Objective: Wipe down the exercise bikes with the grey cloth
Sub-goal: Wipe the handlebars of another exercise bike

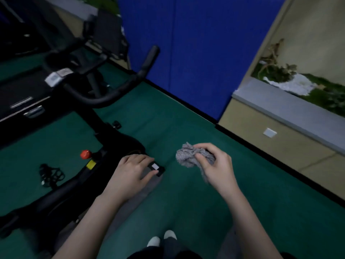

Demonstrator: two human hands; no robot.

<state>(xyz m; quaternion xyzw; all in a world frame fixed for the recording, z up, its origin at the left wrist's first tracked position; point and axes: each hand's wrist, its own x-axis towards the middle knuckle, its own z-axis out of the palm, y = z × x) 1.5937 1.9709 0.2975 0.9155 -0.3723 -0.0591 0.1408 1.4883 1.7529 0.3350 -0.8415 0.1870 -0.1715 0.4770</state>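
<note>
Saw right hand (216,165) clenched round bunched grey cloth (188,156), held in air above green floor (186,118), clear of bike. Left hand (130,171) lay flat, fingers together and extended, thumb tip on small black piece with white label (155,168) beside exercise bike (104,133) frame; could not tell whether it gripped anything. Bike stood at floor's left side, black handlebars (104,98) toward blue wall panel (186,43). Red knob (85,154) on frame, just left of left hand.

Green carpet floor (168,116); blue padded wall panel (196,43); beige wall (270,146) with landscape mural (298,79); dim light.
</note>
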